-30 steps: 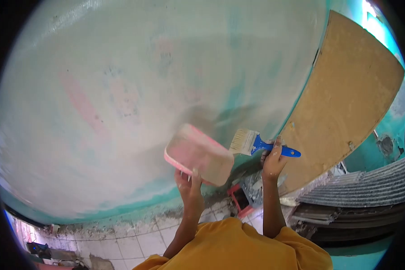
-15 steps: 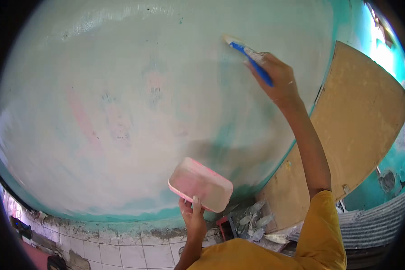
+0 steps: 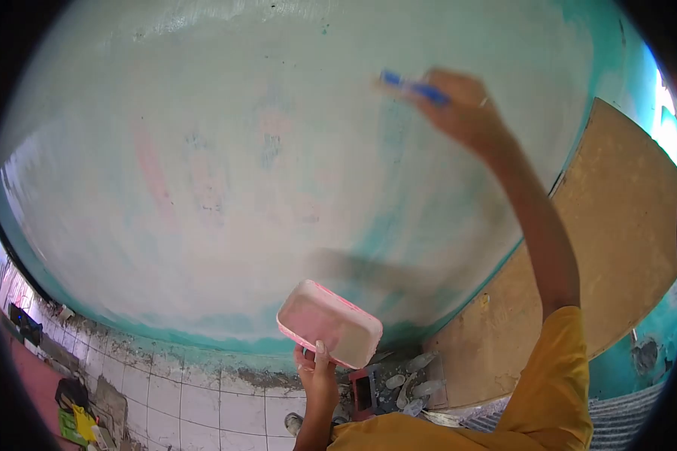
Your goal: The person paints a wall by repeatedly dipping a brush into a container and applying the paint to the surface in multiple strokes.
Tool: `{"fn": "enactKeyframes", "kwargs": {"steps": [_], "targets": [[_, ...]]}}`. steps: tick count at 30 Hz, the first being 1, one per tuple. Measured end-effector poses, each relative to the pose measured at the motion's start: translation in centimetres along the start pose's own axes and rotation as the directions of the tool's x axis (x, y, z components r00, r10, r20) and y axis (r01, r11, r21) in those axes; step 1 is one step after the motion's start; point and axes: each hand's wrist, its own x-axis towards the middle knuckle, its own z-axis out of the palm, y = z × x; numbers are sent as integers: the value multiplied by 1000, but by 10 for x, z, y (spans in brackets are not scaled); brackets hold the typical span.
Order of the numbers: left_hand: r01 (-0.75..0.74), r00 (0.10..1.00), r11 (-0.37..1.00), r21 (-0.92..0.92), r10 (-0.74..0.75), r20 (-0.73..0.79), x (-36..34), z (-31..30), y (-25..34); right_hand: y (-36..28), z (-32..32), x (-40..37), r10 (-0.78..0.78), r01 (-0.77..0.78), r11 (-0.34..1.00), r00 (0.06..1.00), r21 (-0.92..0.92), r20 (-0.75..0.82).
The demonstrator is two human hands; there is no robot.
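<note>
My right hand (image 3: 462,109) is closed around a paintbrush (image 3: 425,90) with a blue handle. The bristles point left at the upper part of a wall (image 3: 226,255), blurred by motion. Thin whitish paint covers most of that wall, and turquoise and pink patches show through it. Lower down, my left hand (image 3: 320,383) grips a shallow pink plastic container (image 3: 346,316) by its near edge, thumb over the rim. The container is tilted toward me, with whitish paint smeared over its inside.
A large brown board (image 3: 572,240) leans at the right corner. Plastic bottles (image 3: 421,376) and a reddish box (image 3: 364,392) lie at the wall's foot. White floor tiles (image 3: 199,410) run along it, with broken patches. Corrugated sheets (image 3: 632,421) are at lower right.
The brush has swung from a diagonal to a flatter angle as my right hand rose slightly. My view has shifted a little, and the container sits slightly lower in it.
</note>
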Motion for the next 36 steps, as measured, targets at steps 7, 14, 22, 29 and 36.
{"fn": "enactKeyframes", "kwargs": {"steps": [7, 14, 22, 29, 36], "targets": [[-23, 999, 1000, 5, 23, -25, -1, -2, -5, 17, -29, 33, -68, -3, 938, 979, -347, -191], [-40, 997, 999, 26, 41, -63, 1, -11, 0, -36, 79, -155, -121, 157, 969, 975, -189, 188], [-40, 996, 998, 55, 44, -74, -8, -14, 9, -30, 59, -114, 156, -171, 983, 972, 71, 174], [-6, 993, 987, 161, 25, -113, -14, -20, 7, -9, 40, -71, -73, 40, 989, 967, -140, -243], [32, 988, 972, 232, 5, -156, -15, -45, 19, -119, 144, -274, 93, -127, 983, 966, 131, 242]]}}
